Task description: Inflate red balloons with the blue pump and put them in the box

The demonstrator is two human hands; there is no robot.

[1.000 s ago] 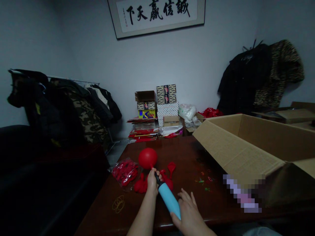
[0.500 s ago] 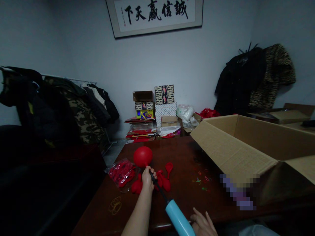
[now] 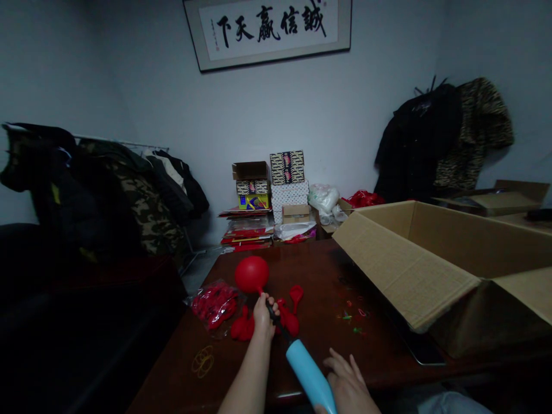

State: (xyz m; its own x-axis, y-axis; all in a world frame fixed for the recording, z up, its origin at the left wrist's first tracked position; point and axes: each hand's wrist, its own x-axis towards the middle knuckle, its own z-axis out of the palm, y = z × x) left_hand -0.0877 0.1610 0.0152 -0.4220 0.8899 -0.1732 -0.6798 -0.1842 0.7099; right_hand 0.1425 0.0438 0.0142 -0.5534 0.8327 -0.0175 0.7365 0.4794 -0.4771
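Observation:
My left hand (image 3: 264, 313) is closed round the black nozzle end of a light-blue balloon pump (image 3: 307, 368), pinching the neck of a partly inflated red balloon (image 3: 252, 274) there. The balloon sits just beyond my fingers. At the lower edge of the view, my right hand (image 3: 347, 382) lies against the pump's blue barrel, thumb on its near side and the other fingers stretched out loosely. The barrel's far end is cut off by the frame. Several limp red balloons (image 3: 242, 326) lie beside and behind my left hand.
Left on the brown table (image 3: 317, 264) lies a clear bag of red balloons (image 3: 214, 303), with yellowish rings (image 3: 202, 361) nearer me. Small coloured bits (image 3: 357, 330) lie right of the pump. An open cardboard box (image 3: 409, 270) covers the right side, a dark flat device (image 3: 425, 351) beside it.
The blue barrel has slid up toward my left hand, leaving less black shaft showing. My right hand has moved up and left with it, its thumb now visible on the barrel.

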